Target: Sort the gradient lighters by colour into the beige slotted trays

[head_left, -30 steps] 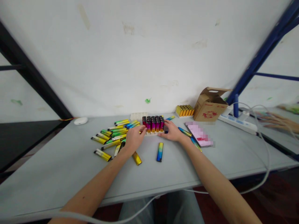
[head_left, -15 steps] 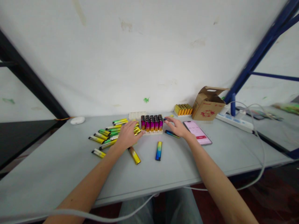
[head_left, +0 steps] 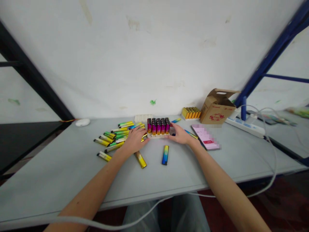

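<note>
A white tray [head_left: 158, 136] packed with upright pink-and-gold lighters [head_left: 158, 126] stands at the middle of the grey table. My left hand [head_left: 134, 140] rests at the tray's left side, fingers curled over loose lighters there. My right hand [head_left: 180, 134] lies at the tray's right side, fingers stretched toward it and touching its edge. A heap of yellow and green lighters [head_left: 113, 139] lies left of my left hand. In front of the tray lie a gold lighter [head_left: 140, 159] and a blue-and-yellow lighter [head_left: 165, 155].
A phone [head_left: 205, 137] lies right of my right hand. Behind it stand a cardboard box [head_left: 216, 107] and a tray of orange lighters [head_left: 191, 113]. A power strip [head_left: 243, 126] with cables sits at far right. An empty white tray [head_left: 143, 118] and a white mouse-like object [head_left: 82, 122] lie near the wall.
Both hands left the tray's sides half a second ago, the right hand lifting toward the far lighters, and have now come back against the tray. Another person's hand at far right is gone.
</note>
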Demonstrator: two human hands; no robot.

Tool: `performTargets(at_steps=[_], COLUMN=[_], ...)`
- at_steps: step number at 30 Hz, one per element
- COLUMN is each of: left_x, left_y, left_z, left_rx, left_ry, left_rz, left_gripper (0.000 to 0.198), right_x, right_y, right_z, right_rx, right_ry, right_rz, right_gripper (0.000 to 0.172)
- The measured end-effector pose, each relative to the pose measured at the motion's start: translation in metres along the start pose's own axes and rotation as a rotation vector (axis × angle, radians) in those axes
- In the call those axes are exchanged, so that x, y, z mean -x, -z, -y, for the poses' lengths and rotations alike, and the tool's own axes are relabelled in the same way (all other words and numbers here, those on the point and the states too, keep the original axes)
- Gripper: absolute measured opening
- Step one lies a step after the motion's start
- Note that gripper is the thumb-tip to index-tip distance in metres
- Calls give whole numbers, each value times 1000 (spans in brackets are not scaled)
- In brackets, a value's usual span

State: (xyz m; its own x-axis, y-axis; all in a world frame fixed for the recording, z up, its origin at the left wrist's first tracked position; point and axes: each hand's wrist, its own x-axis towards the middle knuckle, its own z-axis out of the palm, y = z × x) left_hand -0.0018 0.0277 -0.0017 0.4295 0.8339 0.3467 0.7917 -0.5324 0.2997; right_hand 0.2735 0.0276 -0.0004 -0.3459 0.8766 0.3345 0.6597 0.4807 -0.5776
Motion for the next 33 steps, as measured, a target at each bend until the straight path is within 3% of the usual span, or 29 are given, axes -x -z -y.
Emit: performTargets(at_steps=[3, 7, 13, 24, 33], left_x=[-1, -1, 2, 8, 10], left_y=[0, 0, 4, 15, 14], left_z=[1, 4, 7, 4, 6], left_rx=[-7, -25, -17, -222, -210], left_ry=[-42, -77, -89, -130, -103], left_rz=[23, 40, 26, 132, 131], left_gripper=[29, 26, 26, 61, 42], right_x=[-4, -10, -11, 2, 3], right_y=[-7, -12, 0, 18, 18], right_z=[-5, -9, -11, -9, -4], right_rx=[30, 63, 71, -216, -281], right_ry=[64, 34, 11, 69, 90], right_rz=[6, -13, 36, 187, 277], right_gripper=[85, 85, 84, 78, 77])
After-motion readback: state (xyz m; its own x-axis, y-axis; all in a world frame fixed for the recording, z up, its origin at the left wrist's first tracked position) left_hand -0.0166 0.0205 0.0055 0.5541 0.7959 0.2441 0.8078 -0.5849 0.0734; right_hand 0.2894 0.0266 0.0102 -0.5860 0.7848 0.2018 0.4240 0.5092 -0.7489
